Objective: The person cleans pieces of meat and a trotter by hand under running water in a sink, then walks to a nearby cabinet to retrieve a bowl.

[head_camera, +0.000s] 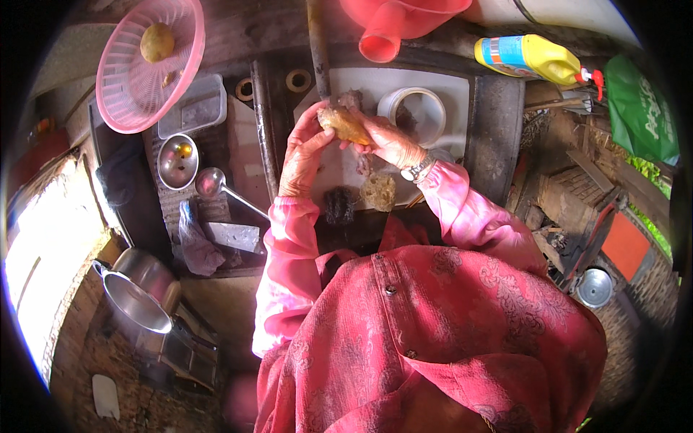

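Both my hands hold one yellowish-brown, rough lump (346, 125) above a white sink basin (346, 81); I cannot tell exactly what it is. My left hand (304, 146) grips its left end with fingers and thumb. My right hand (387, 138), with a watch (416, 171) on the wrist, holds its right side. Just behind the lump a metal pipe (319, 54) comes down. A white round container (433, 111) stands right of my right hand. Below my hands lie a dark wire-like scrubber (339, 205) and a pale, fibrous sponge (378, 192).
A pink plastic basket (116, 81) holds a round yellowish fruit (157, 42). At left are a metal bowl (178, 162), a ladle (210, 183), a cleaver-like blade (233, 237) and a pot (138, 303). A yellow bottle (547, 57) lies at upper right, near a red plastic vessel (390, 27).
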